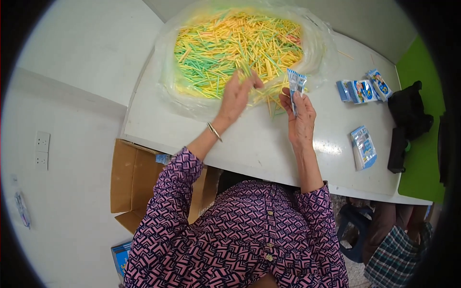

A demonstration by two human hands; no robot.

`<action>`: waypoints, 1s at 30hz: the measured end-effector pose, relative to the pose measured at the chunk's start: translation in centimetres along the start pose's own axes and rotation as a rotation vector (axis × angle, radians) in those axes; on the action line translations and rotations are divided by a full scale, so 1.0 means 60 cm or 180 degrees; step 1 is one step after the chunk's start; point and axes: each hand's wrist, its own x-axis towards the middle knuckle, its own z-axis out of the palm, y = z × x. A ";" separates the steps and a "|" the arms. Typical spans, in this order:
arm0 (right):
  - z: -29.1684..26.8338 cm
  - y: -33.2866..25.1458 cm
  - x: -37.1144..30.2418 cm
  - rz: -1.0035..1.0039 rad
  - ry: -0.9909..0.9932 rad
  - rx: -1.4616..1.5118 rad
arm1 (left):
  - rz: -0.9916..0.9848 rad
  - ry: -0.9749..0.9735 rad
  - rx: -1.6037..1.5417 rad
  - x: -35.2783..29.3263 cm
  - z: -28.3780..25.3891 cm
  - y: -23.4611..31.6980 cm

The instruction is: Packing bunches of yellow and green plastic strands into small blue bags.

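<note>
The right hand (301, 117) grips a blue-and-white packet (297, 81) between thumb and fingers, its far end jutting past them. The left hand (235, 98) has its blurred fingers over the coloured sticks (230, 43) in a clear bag (192, 106); whether they hold any, I cannot tell.

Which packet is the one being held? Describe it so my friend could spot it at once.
On the white table, find the big clear bag full of yellow and green sticks. By its near right corner, the right hand grips a slim blue-and-white packet. The other packets farther right lie on the table; this one is in a hand.
</note>
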 end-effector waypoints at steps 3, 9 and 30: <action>0.018 0.008 -0.003 0.0051 -0.0133 -0.0041 | 0.0387 0.0281 0.0777 0.070 -0.071 -0.030; 0.029 0.025 -0.007 0.0274 -0.0289 -0.0236 | 0.0898 0.0405 0.3226 0.083 -0.119 -0.048; 0.026 -0.013 -0.012 0.1027 -0.1068 -0.1075 | -0.0952 0.0023 -0.2331 0.046 -0.032 0.065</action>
